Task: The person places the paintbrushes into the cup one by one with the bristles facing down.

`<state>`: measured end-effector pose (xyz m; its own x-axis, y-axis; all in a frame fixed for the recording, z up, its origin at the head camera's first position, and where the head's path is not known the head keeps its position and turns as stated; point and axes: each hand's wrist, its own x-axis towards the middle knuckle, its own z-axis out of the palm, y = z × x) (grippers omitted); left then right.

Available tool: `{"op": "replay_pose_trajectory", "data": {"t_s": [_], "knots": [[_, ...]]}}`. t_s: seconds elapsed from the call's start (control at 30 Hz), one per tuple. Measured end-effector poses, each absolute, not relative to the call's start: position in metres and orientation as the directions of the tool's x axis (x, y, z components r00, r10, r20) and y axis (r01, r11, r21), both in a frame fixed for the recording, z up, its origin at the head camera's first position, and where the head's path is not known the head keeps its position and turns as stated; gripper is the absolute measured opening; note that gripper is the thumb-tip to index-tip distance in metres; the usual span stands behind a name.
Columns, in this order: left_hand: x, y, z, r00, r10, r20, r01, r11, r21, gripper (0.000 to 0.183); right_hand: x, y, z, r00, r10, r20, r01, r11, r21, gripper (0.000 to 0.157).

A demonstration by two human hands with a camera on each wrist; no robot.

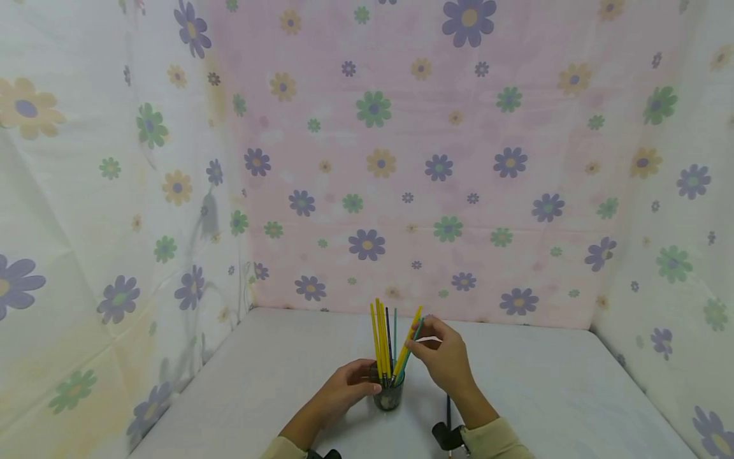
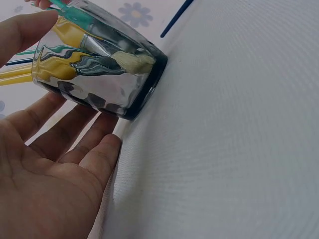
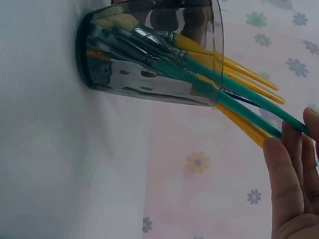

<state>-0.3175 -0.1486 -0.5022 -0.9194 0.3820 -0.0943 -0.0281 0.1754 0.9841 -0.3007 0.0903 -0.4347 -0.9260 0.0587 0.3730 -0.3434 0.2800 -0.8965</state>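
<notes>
A clear glass [image 1: 388,400] stands on the table, holding several paintbrushes with yellow, green and dark blue handles, bristles down. My left hand [image 1: 346,387] steadies the glass from the left, its thumb at the rim and its fingers curved around the far side. Over the rim on the right, my right hand [image 1: 446,357] pinches a green paintbrush [image 3: 259,102] near the top of its handle. The brush's bristle end is inside the glass. Yellow paintbrushes [image 1: 378,338] lean to the left, and another yellow one tilts right beside the pinched brush.
A dark blue paintbrush [image 1: 448,411] lies on the white tabletop [image 1: 550,382], close to my right wrist and partly hidden by the black wrist camera [image 1: 447,437]. Flower-patterned cloth [image 1: 401,191] hangs behind the table and on both sides.
</notes>
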Motion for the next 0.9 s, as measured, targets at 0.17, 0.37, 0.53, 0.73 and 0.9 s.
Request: {"op": "replay_pose_trajectory", "data": {"t_s": [0.17,0.37,0.53,0.73,0.9], "knots": [[-0.318,-0.15,-0.504,-0.913,0.402,-0.076,-0.01,0.164,0.986,0.058,-0.302,0.088,-0.44,-0.936,0.044,0.35,-0.319,0.321,-0.892,0.027],[-0.322,-0.154,-0.507,-0.891,0.45,-0.065,-0.013,0.119,0.993,0.059,-0.301,0.087,-0.441,-0.941,0.02,0.338,-0.313,0.331,-0.89,0.027],[-0.32,-0.155,-0.505,-0.871,0.488,-0.061,-0.039,0.054,0.998,0.056,-0.302,0.09,-0.441,-0.947,0.023,0.321,-0.292,0.355,-0.888,0.029],[-0.319,-0.155,-0.503,-0.871,0.49,-0.031,0.008,0.078,0.997,0.054,-0.3,0.096,-0.435,-0.951,0.031,0.307,-0.275,0.368,-0.888,0.034],[-0.318,-0.155,-0.503,-0.88,0.476,-0.007,0.047,0.101,0.994,0.052,-0.301,0.102,-0.43,-0.954,0.049,0.296,-0.26,0.357,-0.897,0.042]]}}
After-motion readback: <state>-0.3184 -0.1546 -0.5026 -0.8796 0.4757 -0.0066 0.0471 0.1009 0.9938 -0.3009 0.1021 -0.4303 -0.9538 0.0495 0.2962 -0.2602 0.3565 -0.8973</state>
